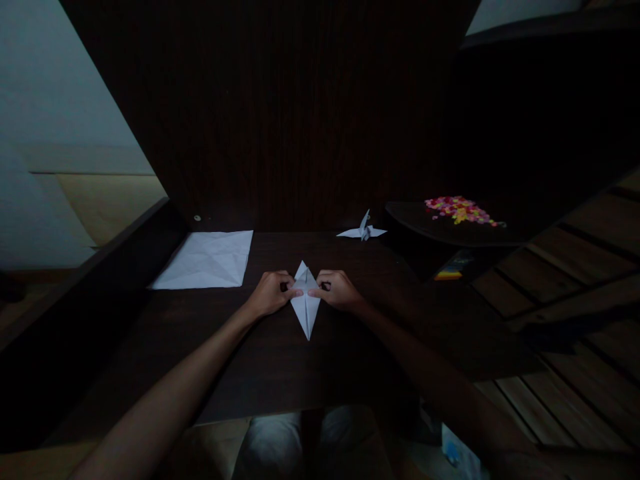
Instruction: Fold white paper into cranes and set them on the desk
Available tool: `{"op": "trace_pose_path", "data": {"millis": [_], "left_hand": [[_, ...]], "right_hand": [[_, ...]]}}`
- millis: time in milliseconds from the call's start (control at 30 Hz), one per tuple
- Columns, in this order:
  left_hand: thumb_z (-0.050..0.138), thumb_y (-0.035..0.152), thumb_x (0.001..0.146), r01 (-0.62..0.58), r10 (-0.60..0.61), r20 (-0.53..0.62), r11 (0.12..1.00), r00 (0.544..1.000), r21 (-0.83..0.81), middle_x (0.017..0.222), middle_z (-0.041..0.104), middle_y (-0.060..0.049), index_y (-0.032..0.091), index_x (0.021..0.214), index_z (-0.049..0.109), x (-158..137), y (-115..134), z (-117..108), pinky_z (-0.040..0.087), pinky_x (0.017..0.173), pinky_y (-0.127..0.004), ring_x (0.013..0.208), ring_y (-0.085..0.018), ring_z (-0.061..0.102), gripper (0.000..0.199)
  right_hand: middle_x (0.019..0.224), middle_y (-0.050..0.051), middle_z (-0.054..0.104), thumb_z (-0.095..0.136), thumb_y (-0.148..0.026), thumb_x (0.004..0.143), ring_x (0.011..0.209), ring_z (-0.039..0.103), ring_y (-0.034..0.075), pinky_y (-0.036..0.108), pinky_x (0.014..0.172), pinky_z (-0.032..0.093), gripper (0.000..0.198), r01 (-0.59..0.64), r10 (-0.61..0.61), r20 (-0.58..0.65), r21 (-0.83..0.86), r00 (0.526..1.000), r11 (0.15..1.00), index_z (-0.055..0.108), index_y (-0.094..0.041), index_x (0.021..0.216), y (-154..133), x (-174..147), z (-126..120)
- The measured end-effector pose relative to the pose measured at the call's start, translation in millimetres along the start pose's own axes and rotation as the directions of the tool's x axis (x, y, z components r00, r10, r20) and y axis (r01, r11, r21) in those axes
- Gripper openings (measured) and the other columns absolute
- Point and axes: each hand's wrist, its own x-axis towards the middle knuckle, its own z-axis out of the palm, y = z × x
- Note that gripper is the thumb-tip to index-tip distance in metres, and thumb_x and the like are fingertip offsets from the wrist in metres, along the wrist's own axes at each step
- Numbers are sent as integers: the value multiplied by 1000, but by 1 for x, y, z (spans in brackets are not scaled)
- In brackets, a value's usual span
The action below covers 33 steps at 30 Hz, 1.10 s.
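A white sheet of origami paper, folded into a long diamond with a seam down its middle, is held just above or on the dark tabletop; I cannot tell which. My left hand pinches its left corner, thumb on top and fingers curled beneath. On the opposite corner, my right hand grips in the same way. One narrow point of the diamond faces me and the other points away. Behind the hands, slightly to the right, stands a finished white paper crane.
White creased paper lies flat at the back left of the dark table. A raised side board borders the left, and a tall panel the back. Small colourful pieces are heaped on a curved shelf at right.
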Motion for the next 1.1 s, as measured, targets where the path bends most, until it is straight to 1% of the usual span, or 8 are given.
{"op": "trace_pose_path", "data": {"millis": [100, 200, 300, 400, 667, 867, 1100], "left_hand": [[63, 31, 74, -12, 12, 12, 1000, 1000, 8, 61, 55, 0, 16, 59, 62, 0, -2, -1, 35, 54, -23, 54, -12, 49, 21], [63, 33, 76, -33, 33, 53, 999, 998, -1, 66, 57, -1, 16, 65, 63, -1, -4, -4, 38, 57, -23, 59, -13, 53, 20], [63, 32, 76, -59, 61, 103, 998, 993, -22, 71, 59, -1, 15, 70, 64, -2, -8, -9, 41, 62, -23, 65, -13, 55, 18], [63, 30, 76, -69, 71, 119, 997, 990, -24, 72, 58, -2, 15, 70, 63, -3, -9, -12, 41, 64, -23, 66, -13, 55, 17], [63, 28, 75, -5, 3, 45, 999, 999, 41, 64, 54, 0, 15, 60, 56, -3, -2, -6, 37, 57, -24, 58, -12, 50, 21], [62, 29, 75, 13, -15, 31, 999, 999, 49, 61, 53, 0, 15, 58, 55, -3, -2, -5, 37, 57, -24, 56, -12, 49, 23], [61, 29, 77, -7, 5, 22, 996, 1000, 89, 63, 54, 0, 16, 60, 53, -3, -5, -3, 37, 58, -25, 58, -13, 50, 23]], "right_hand": [[61, -2, 47, 69, -26, 70, 54, 41, 9, 22, 51, 30, 24, 0, 0, 4, -16, 1000, 1000, 54, -15, 55, 1, 0, 0], [61, -2, 47, 69, -27, 71, 54, 42, 9, 22, 52, 32, 23, 9, -9, 26, -22, 1000, 1000, 57, -15, 57, 3, 0, -3], [64, -2, 50, 69, -27, 72, 55, 45, 8, 21, 52, 34, 17, 15, -15, 77, 8, 997, 1000, 61, -14, 64, 7, -1, -7], [66, -1, 53, 71, -25, 70, 57, 48, 9, 20, 53, 35, 14, -7, 4, 97, 27, 995, 1000, 63, -13, 69, 10, -2, -10], [61, -2, 52, 71, -22, 70, 53, 44, 7, 20, 50, 34, 15, 12, -13, 54, 16, 998, 1000, 62, -14, 62, 10, -2, -8], [61, -2, 52, 71, -22, 69, 53, 45, 7, 20, 51, 34, 15, -19, 19, 21, 18, 1000, 1000, 62, -14, 60, 8, -3, -7], [60, -2, 52, 72, -22, 69, 52, 44, 7, 19, 50, 34, 15, -10, 10, 14, 8, 1000, 1000, 62, -13, 60, 8, -3, -6]]}}
